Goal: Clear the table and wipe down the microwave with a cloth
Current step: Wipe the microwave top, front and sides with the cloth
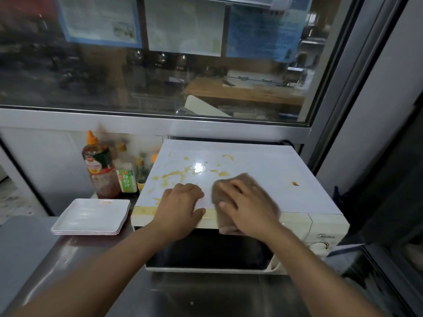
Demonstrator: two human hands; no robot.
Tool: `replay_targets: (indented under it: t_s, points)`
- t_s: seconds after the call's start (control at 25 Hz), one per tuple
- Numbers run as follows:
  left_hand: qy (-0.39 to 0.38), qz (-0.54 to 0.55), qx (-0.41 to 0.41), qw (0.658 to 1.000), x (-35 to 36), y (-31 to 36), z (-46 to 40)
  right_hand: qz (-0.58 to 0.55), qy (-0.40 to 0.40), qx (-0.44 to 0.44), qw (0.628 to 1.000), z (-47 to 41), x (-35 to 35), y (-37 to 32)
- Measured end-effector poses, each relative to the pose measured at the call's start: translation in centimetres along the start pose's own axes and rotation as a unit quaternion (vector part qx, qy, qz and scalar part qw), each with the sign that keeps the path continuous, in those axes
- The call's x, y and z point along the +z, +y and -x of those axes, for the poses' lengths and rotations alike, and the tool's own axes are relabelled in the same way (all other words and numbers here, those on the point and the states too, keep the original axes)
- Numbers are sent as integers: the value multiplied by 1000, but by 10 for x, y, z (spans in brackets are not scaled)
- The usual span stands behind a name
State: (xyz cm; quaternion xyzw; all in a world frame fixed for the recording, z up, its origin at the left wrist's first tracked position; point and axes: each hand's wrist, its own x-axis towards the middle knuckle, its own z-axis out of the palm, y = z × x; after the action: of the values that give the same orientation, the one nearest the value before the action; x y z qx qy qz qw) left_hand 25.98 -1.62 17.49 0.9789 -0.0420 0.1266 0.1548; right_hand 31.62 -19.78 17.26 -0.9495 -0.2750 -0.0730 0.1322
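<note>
The left hand (182,205) lay flat with relaxed fingers on the front edge of the white box-shaped microwave (263,179), holding nothing. Just beside it, the right hand (248,205) pressed a brown folded cloth (225,221) with spread fingers against the same edge. Farther back, yellow sauce smears (174,176) streaked the top; stacked white square plates (91,217) and sauce bottles (100,165) stood on the surface to the left.

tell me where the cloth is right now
The brown cloth lies on the microwave top's front edge, under the right hand, just right of the left hand.
</note>
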Motion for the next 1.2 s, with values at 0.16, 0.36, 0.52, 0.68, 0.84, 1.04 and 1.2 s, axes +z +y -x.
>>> replay_targets:
  t_s: [0.16,0.36,0.52,0.68,0.84,1.04,1.2]
  points:
    - [18,20,12,1000,-9,-16,17,33,6,163,986,-26,-4,32]
    - [77,-29,-40,996,-29,-53,39,1,-55,-23,998,-26,23,-74]
    - [55,0,-46,997,-33,-65,50,46,-80,0,996,-15,19,-60]
    - [86,57,-90,991,-37,-83,69,54,-86,108,989,-49,23,-60]
    - [111,98,-158,976,-45,-99,81,32,-65,-23,997,-54,47,-139]
    - [132,179,-168,960,-43,-103,83,66,-36,-170,983,-27,49,-146]
    - [132,193,-152,960,-44,-117,76,59,-51,-147,986,-31,46,-133]
